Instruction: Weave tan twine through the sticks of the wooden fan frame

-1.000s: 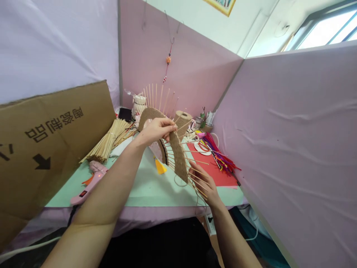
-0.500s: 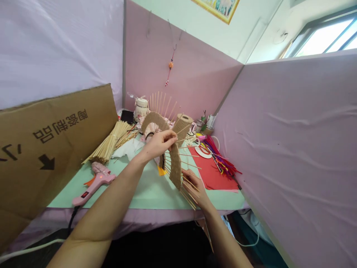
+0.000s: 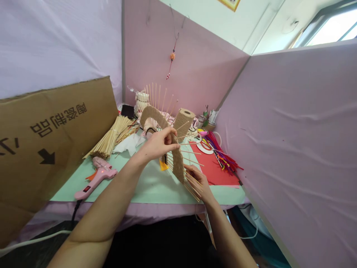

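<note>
Pinching the curved band of brown woven cord with thin pale wooden sticks [image 3: 178,163], the left hand [image 3: 163,143] has its thumb and fingers closed on the band's edge, partway along its length. The right hand [image 3: 198,182] has its fingers curled around sticks at the band's near end. The band is held tilted over the mint-green table cover [image 3: 150,191], its far part arching away from the person. Behind the band stands a brown roll of cord [image 3: 182,124]; a yellow tassel [image 3: 163,166] hangs just left of its near part. Farther left of the band are crumpled white paper [image 3: 128,144], a bundle of pale wooden sticks [image 3: 109,138] and a pink glue gun [image 3: 96,181]. Right of the band lie a red sheet [image 3: 216,170] and a bunch of fuzzy multicoloured stems [image 3: 223,156].
</note>
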The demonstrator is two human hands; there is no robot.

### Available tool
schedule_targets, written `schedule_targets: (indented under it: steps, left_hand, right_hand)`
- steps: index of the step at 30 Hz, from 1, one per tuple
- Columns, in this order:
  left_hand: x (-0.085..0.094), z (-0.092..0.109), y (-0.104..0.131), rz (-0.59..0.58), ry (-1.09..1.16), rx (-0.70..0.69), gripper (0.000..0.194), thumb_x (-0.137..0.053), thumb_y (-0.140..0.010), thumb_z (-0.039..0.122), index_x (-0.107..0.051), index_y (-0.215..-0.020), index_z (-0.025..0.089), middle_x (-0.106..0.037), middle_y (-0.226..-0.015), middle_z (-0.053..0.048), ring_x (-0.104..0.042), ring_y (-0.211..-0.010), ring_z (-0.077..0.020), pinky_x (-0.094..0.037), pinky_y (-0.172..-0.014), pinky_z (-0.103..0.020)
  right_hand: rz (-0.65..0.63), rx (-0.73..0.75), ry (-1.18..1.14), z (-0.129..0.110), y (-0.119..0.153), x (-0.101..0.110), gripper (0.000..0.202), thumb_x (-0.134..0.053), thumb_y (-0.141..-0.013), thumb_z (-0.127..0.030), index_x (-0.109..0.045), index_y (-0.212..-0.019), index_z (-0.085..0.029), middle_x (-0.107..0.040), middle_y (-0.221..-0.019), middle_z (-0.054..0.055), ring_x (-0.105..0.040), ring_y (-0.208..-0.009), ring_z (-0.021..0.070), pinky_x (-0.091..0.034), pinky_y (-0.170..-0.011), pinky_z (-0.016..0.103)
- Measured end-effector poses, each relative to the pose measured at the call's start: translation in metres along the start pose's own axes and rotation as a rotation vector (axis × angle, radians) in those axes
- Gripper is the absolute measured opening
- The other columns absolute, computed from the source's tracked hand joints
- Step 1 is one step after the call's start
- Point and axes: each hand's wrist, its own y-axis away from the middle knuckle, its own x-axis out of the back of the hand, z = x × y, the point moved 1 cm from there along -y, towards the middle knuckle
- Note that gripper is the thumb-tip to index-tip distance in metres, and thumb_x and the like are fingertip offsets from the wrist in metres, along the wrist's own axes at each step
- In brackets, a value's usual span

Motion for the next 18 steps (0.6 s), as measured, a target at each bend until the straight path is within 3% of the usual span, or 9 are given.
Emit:
schedule_targets:
  steps: [3,8,12,18]
  left_hand:
    - [0.000,0.005,0.001,0.018,-0.025,0.017,0.030,-0.067,-0.075,0.037,-0.056,-0.098,0.021,-0.047,-0.065,0.007,-0.045,-0.061,-0.0108,-0.034,-0.060,-0.023]
    - [-0.001,0.015,0.002,0.030,-0.140,0.044,0.025,-0.066,-0.073,0.035,-0.055,-0.092,0.022,-0.045,-0.064,0.007,-0.044,-0.059,-0.0104,-0.031,-0.058,-0.023]
    - [-0.003,0.019,0.000,0.024,-0.222,0.063,0.023,-0.065,-0.072,0.034,-0.054,-0.088,0.023,-0.044,-0.061,0.007,-0.043,-0.057,-0.0107,-0.028,-0.055,-0.024]
    - [-0.006,0.022,-0.002,0.033,-0.301,0.086,0.021,-0.062,-0.071,0.034,-0.053,-0.086,0.023,-0.044,-0.059,0.007,-0.043,-0.056,-0.0115,-0.027,-0.055,-0.025]
  right_hand:
    - [0.040,-0.008,0.013,-0.005,0.001,0.009,0.035,-0.061,-0.088,-0.040,-0.069,-0.118,-0.024,-0.060,-0.083,0.003,-0.054,-0.073,0.0147,-0.047,-0.070,0.028]
    - [0.098,-0.043,0.064,-0.017,0.005,0.027,0.029,-0.062,-0.087,-0.038,-0.072,-0.109,-0.022,-0.070,-0.099,0.007,-0.062,-0.086,0.0178,-0.049,-0.078,0.030]
    - [0.122,-0.071,0.144,-0.026,0.005,0.043,0.033,-0.061,-0.086,-0.039,-0.071,-0.110,-0.018,-0.066,-0.078,0.004,-0.053,-0.063,0.0132,-0.044,-0.059,0.026]
    - [0.266,-0.081,0.188,-0.054,0.002,0.061,0.024,-0.066,-0.082,-0.041,-0.069,-0.084,-0.017,-0.063,-0.069,0.002,-0.053,-0.060,0.0128,-0.044,-0.056,0.024]
